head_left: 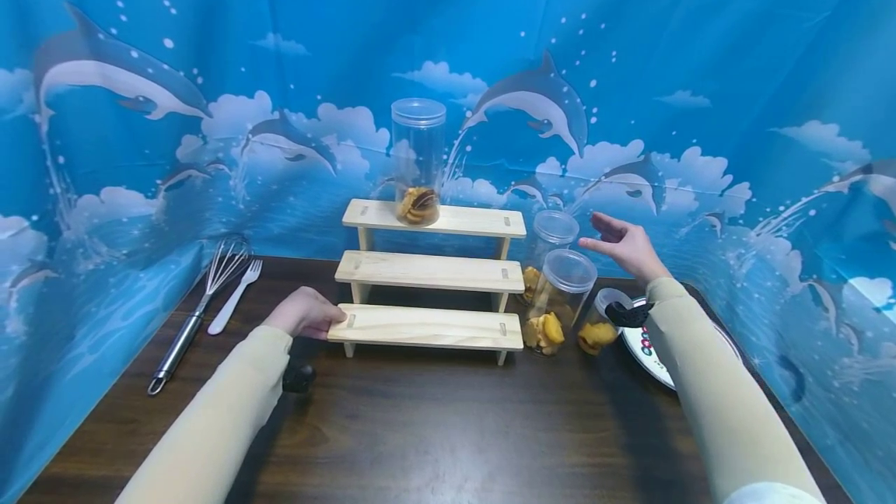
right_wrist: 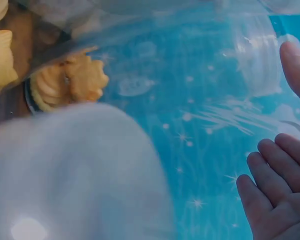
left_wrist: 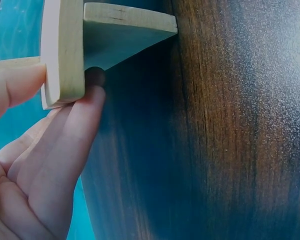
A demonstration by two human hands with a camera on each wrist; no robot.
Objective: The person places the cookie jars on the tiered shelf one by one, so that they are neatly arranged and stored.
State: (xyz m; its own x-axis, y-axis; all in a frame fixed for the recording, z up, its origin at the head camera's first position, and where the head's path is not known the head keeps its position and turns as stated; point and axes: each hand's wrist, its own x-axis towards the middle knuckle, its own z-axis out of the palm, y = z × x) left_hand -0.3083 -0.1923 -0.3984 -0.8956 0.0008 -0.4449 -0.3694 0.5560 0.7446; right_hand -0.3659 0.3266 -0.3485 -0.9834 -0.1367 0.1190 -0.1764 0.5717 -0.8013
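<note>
A three-step wooden shelf (head_left: 427, 325) stands on the table. My left hand (head_left: 306, 312) pinches the left end of its lowest step, thumb on top and fingers beneath, as the left wrist view shows. On the top step stands a tall clear jar (head_left: 419, 154) with cookies at its bottom. To the right of the shelf are a front cookie jar (head_left: 560, 298), a rear cookie jar (head_left: 553, 230) and a short cookie jar (head_left: 599, 325). My right hand (head_left: 623, 246) is spread beside the rear jar's lid, holding nothing; its fingers (right_wrist: 270, 170) are extended in the right wrist view.
At the left lie a whisk (head_left: 199, 313) and a white fork (head_left: 236, 296). A white plate (head_left: 647, 348) with a coloured pattern sits at the right, partly behind my right forearm. A blue dolphin-print curtain (head_left: 448, 37) hangs behind the dark wooden table (head_left: 448, 426).
</note>
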